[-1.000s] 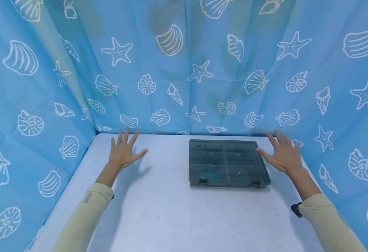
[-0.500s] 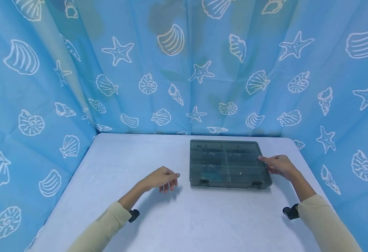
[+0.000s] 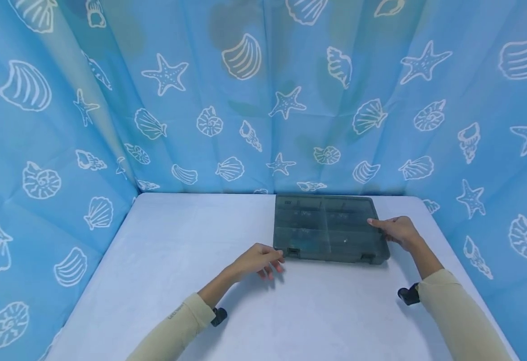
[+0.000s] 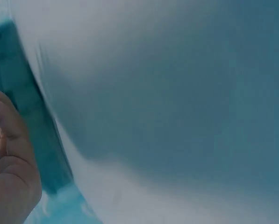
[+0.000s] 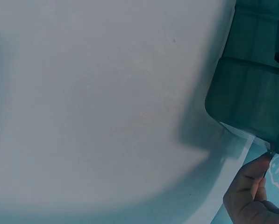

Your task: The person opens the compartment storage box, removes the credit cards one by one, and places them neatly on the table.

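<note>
A translucent dark grey compartment box point(image 3: 322, 225) with a lid and two front latches is at the back right of the white table. My right hand point(image 3: 401, 231) pinches its right edge, thumb on top and fingers lower down. In the right wrist view, a shadow lies beside the box point(image 5: 251, 88), and its near corner looks raised off the table. My left hand point(image 3: 256, 260) is at the front left corner, thumb by the edge and fingers loosely bent in front. Whether it touches the box is unclear. The left wrist view shows the left hand point(image 4: 10, 163) beside the box point(image 4: 34, 121).
The white table point(image 3: 191, 225) extends to the left and in front of the box. Close behind it hangs a blue curtain point(image 3: 245, 125) with white shells and starfish, which also encloses both sides. A small black device is on each wrist.
My right hand came down from above the table's right side and took hold of the box's edge. My left hand moved right to its front corner. The box has shifted slightly.
</note>
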{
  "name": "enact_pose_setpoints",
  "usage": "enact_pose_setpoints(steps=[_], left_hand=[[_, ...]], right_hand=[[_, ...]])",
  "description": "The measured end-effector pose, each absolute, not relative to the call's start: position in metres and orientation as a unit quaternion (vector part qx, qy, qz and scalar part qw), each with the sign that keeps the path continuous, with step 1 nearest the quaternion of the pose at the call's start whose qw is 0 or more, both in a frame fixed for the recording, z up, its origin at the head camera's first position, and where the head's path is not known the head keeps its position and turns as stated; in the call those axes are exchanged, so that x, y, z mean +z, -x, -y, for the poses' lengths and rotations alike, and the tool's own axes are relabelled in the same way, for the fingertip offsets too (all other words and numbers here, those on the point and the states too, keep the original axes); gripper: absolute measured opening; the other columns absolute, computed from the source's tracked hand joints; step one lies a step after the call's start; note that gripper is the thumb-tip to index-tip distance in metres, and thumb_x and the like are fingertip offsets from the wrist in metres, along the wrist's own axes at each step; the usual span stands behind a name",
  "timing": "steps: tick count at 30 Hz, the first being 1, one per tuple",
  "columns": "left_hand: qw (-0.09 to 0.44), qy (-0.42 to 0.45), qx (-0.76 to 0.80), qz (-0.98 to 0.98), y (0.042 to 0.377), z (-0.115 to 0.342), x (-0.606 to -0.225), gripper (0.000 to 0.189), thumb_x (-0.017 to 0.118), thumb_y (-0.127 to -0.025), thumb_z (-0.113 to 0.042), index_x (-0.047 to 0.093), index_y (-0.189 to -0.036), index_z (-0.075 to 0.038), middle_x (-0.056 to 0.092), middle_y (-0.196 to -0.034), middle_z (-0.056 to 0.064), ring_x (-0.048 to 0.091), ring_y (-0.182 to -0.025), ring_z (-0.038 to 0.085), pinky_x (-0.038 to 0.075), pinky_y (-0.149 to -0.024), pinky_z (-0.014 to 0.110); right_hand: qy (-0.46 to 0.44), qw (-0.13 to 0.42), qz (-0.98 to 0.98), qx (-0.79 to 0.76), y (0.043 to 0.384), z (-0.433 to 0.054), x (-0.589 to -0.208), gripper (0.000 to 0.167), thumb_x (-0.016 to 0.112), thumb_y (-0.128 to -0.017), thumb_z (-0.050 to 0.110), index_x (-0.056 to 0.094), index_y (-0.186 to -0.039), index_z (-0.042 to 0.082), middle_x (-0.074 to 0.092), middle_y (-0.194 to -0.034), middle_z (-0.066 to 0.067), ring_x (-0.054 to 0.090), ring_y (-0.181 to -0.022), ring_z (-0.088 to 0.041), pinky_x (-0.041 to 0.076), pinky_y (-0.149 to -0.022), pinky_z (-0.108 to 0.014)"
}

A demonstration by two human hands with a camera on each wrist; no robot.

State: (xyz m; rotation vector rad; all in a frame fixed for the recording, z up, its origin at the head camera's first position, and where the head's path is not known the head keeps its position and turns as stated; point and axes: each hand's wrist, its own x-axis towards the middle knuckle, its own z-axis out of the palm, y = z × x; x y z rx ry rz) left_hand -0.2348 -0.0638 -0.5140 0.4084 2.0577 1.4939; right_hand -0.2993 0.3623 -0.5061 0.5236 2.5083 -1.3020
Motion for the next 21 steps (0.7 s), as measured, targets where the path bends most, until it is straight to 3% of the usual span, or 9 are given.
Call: enact_pose_setpoints(steps=[4,9,13,21], left_hand=[[0.336,-0.128,0.592,-0.722,0.227,0.038,-0.522,0.054,0.047,-0.101,-0.048,0.068,-0.113,0.001,0.073,-0.090,0.008,0.066,-0.060,0.015,0.055,-0.052,0.027],[0.363,-0.040,0.680,-0.635,0.222,0.008,-0.531,0.065,0.043,-0.100,-0.054,0.061,-0.122,0.004,0.073,-0.094,0.009,0.067,-0.060,0.014,0.057,-0.054,0.026],[0.341,0.034,0.757,-0.556,0.221,-0.007,-0.537,0.062,0.045,-0.101,-0.050,0.058,-0.123,0.007,0.070,-0.094,0.008,0.067,-0.062,0.014,0.059,-0.060,0.028],[0.278,0.075,0.823,-0.490,0.216,-0.023,-0.542,0.036,0.043,-0.105,-0.033,0.056,-0.102,0.001,0.067,-0.084,0.008,0.071,-0.072,0.017,0.059,-0.075,0.031]], right_hand=[[-0.184,0.149,-0.860,-0.452,0.305,-0.363,-0.505,0.106,0.067,-0.082,0.062,0.031,-0.138,-0.019,0.036,-0.141,-0.035,0.043,-0.126,-0.047,0.043,-0.104,-0.051],[-0.188,0.160,-0.852,-0.462,0.313,-0.364,-0.506,0.108,0.068,-0.083,0.060,0.024,-0.142,-0.020,0.027,-0.147,-0.037,0.033,-0.135,-0.049,0.039,-0.106,-0.051],[-0.191,0.171,-0.849,-0.461,0.316,-0.365,-0.506,0.112,0.069,-0.082,0.061,0.021,-0.143,-0.020,0.023,-0.149,-0.038,0.030,-0.136,-0.050,0.037,-0.107,-0.051],[-0.192,0.166,-0.849,-0.463,0.315,-0.364,-0.505,0.110,0.068,-0.082,0.061,0.024,-0.142,-0.019,0.024,-0.149,-0.037,0.029,-0.136,-0.050,0.037,-0.108,-0.052]])
